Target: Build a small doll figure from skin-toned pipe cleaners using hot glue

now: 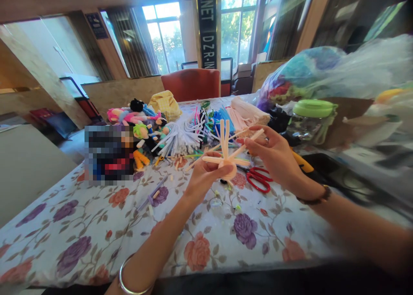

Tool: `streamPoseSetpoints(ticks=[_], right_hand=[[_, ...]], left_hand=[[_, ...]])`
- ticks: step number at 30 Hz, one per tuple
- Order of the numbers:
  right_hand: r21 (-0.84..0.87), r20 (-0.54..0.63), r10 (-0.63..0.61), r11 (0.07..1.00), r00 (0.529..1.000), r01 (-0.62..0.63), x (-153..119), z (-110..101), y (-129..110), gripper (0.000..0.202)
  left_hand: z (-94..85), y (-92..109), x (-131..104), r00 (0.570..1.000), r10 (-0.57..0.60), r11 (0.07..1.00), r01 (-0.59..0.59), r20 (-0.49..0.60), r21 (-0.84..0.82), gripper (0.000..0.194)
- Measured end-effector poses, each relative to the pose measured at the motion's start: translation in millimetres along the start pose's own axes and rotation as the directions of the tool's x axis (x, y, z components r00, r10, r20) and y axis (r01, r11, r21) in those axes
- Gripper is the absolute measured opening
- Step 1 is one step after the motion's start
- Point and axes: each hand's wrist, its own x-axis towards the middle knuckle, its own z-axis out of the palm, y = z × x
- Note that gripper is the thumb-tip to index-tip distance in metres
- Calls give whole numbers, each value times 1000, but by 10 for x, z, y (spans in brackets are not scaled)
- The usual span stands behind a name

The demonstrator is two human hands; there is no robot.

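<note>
Between my hands, above the table, is a cream bundle of pipe cleaners (229,162), with a rounded centre and several strips fanning out. My left hand (206,172) pinches it at the centre, thumb across the front. My right hand (271,150) is closed, thumb and fingers gripping the end of one strip that points up and right. Red-handled scissors (259,178) lie on the table just behind and below the bundle. Their blades are partly hidden by it.
A floral tablecloth (129,226) covers the table. White pipe cleaners (182,135), pale pink pipe cleaners (243,116) and small dolls (142,118) are heaped at the back. A green-lidded bottle (309,120) stands right, before plastic bags (303,73). A red chair (192,84) is beyond.
</note>
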Motion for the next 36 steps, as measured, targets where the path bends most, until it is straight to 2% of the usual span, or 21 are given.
streamPoseSetpoints(ticks=[7,16,25,32,36], right_hand=[[2,-60,8,1000,998,-8,16,-22,-22,42],[9,-14,-4,1000,1000,4,15,-23,-64,38],[12,-65,-43,999,997,44,75,-111,-60,39],[38,-54,-23,999,998,25,84,-101,-58,39],[58,-48,-54,997,997,57,108,-110,-40,32]], left_hand=[[-2,4,-7,1000,2,1000,-2,5,11,45],[-8,-7,4,1000,20,999,-20,-20,34,45],[-7,-13,10,1000,29,1000,-29,-8,5,44],[3,-6,12,1000,24,1000,-25,-9,-19,42],[-2,-10,13,999,20,1000,-21,-26,-14,42]])
